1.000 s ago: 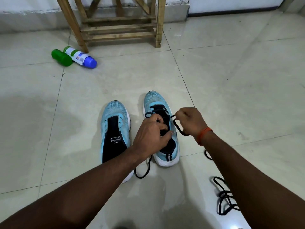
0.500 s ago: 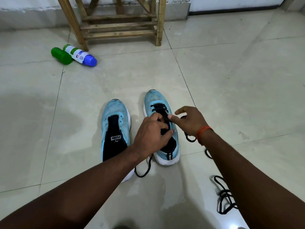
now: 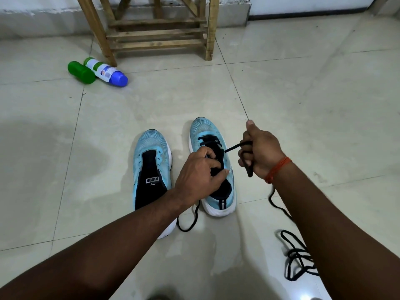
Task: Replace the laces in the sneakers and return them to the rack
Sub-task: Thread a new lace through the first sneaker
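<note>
pale tiled floor (image 3: pixel 303 100) runs wide to the right; wooden rack (image 3: pixel 155 36) stands by the far wall (image 3: pixel 43 22). sneakers (image 3: pixel 149 144) sit side by side mid-floor. left hand (image 3: pixel 199 174) grips the right shoe (image 3: pixel 205 131), right hand (image 3: pixel 262 154) clutches its lace (image 3: pixel 236 146).

L sneaker (image 3: pixel 149 148) unlaced; R sneaker (image 3: pixel 203 131) part-laced w/ black lace (image 3: pixel 236 146); both upright, adjacent.

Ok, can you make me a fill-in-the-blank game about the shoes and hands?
1. The right hand grips a ___ lace.
2. The unlaced sneaker says ___ inside.
3. The bottle without a label, near the wooden rack, is ___.
4. The left hand holds the half-laced sneaker, which stands to the ___ of the other.

Missing words: black, PUMA, green, right.
</note>
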